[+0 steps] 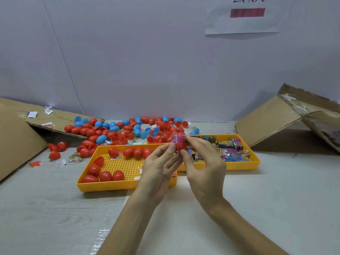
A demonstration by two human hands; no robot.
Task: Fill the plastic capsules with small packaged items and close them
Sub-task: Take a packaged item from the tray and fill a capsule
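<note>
- Nearest the lens, the left hand [158, 162] and right hand [204, 162] meet at the frame's centre, above the inner ends of two trays.
- Left fingertips pinch a red capsule half [179, 146]. The right thumb and forefinger pinch a pink packet [177, 138] that sticks up out of its mouth.
- Risk: the packet looks tall for the shell. If it is not pressed fully down, a second half would likely jam on it or pop back off.
- Risk: the smooth shell is held only at the fingertips, so a hard push could squirt it loose into the tray below.
- No matching half is in either hand, so one must be fetched, and that means loosening a grip.
- Left of centre, a perforated yellow tray [125, 186] holds red capsules. Right of centre, a second yellow tray [239, 165] holds more packets [231, 155].
- Behind them sprawls a pile of red and blue capsules [119, 129]. Cardboard flaps [272, 122] lean at both sides.
</note>
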